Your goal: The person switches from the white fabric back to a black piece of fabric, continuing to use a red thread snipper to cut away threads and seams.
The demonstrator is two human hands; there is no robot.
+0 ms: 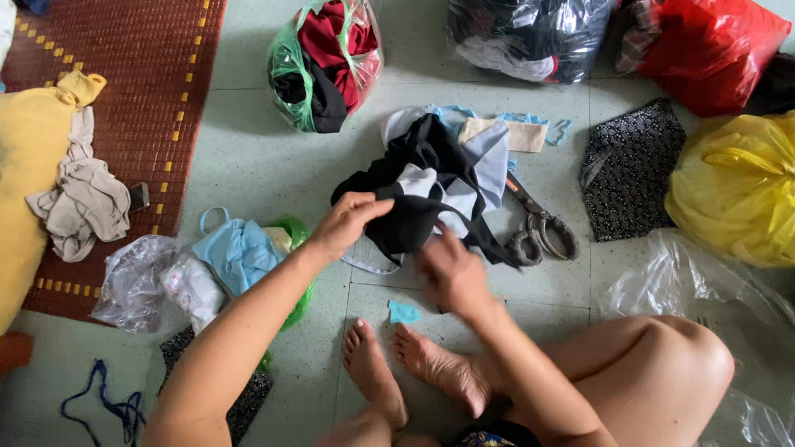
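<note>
A heap of black, grey and white cloth pieces [439,178] lies on the pale tiled floor in front of me. My left hand [346,222] rests on its left edge, fingers pinching the black fabric. My right hand [447,273], blurred, hovers at the pile's near edge, touching the black fabric; what it holds is unclear. Large scissors [538,228] lie just right of the pile. A small turquoise scrap [404,312] sits on the floor by my bare feet [414,368].
Bags of cloth ring the spot: green-clear [323,62], black [530,33], red [712,45], yellow [737,186]. A dotted black cloth [629,170] lies right. Light-blue fabric and plastic bags [224,261] sit left, beside a red woven mat [141,99] with beige cloth.
</note>
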